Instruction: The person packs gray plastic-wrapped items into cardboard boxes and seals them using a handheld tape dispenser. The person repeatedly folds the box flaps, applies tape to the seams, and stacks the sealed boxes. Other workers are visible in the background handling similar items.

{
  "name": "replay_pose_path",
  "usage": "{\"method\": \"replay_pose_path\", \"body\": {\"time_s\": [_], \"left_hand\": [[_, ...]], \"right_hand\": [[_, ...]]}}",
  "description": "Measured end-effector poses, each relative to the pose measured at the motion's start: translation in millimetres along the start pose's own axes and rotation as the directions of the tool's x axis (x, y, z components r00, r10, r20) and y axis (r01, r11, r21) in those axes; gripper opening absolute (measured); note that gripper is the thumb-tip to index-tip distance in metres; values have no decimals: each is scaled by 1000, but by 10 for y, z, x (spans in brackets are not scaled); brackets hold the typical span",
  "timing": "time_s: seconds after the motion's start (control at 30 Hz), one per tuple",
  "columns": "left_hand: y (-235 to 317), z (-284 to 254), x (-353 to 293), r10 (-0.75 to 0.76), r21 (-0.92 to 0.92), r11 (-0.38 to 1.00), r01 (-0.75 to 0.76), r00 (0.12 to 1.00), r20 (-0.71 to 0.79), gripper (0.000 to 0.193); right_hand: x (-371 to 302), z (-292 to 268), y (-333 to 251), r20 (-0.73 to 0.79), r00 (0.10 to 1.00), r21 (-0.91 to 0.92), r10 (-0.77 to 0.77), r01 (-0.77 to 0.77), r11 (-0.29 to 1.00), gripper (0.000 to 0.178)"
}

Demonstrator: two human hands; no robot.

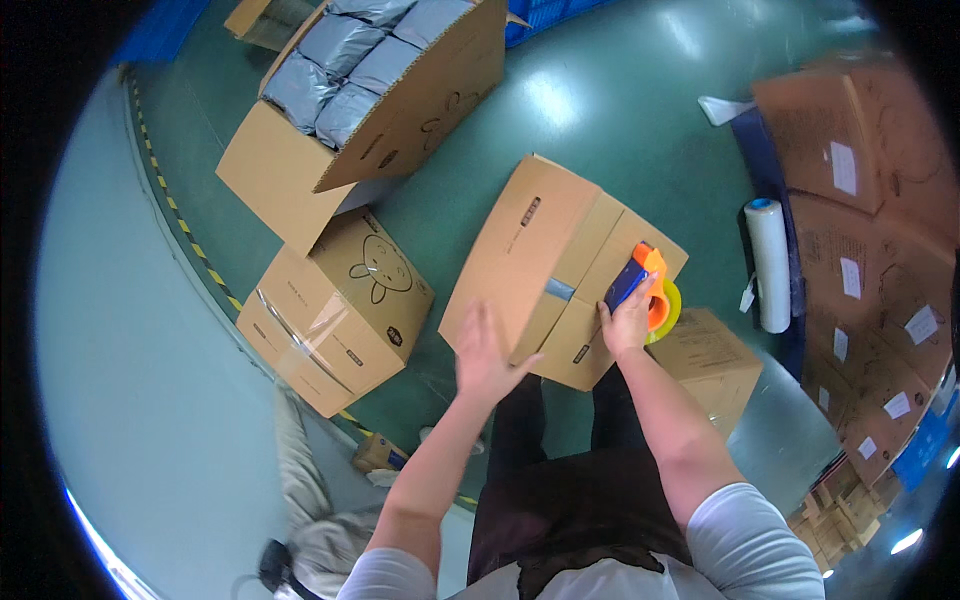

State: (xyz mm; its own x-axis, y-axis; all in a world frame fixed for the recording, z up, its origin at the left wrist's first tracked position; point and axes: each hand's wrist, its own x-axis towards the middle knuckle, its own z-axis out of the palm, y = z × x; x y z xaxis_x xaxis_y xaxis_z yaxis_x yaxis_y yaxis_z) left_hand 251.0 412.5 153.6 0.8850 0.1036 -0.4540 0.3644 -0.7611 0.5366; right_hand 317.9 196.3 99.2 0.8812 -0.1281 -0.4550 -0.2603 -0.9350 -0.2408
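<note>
In front of me stands a brown cardboard carton, its long top flaps folded inward with a gap between them. Something grey shows through that gap. My left hand lies on the left flap with fingers stretched and thumb apart. My right hand is closed around a tape dispenser, orange with a dark blue part, over the right flap. A roll of yellowish tape sits on the dispenser's far side from my palm. My right fingers partly hide the dispenser's grip.
A taped carton stands to the left. Behind it, an open carton holds several grey plastic packs. Another carton is by my right forearm. A white film roll lies near stacked cartons. A person is at lower left.
</note>
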Motion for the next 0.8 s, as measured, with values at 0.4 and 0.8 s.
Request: {"method": "replay_pose_path", "body": {"time_s": [0.4,0.8], "left_hand": [[400,681,752,-316,295,931,217,882,349,123],[460,650,676,-323,268,934,237,882,343,108]], "right_hand": [[120,-472,-207,-79,927,275,-367,374,886,85],[1388,112,-2780,882,289,-231,-373,954,191,58]]}}
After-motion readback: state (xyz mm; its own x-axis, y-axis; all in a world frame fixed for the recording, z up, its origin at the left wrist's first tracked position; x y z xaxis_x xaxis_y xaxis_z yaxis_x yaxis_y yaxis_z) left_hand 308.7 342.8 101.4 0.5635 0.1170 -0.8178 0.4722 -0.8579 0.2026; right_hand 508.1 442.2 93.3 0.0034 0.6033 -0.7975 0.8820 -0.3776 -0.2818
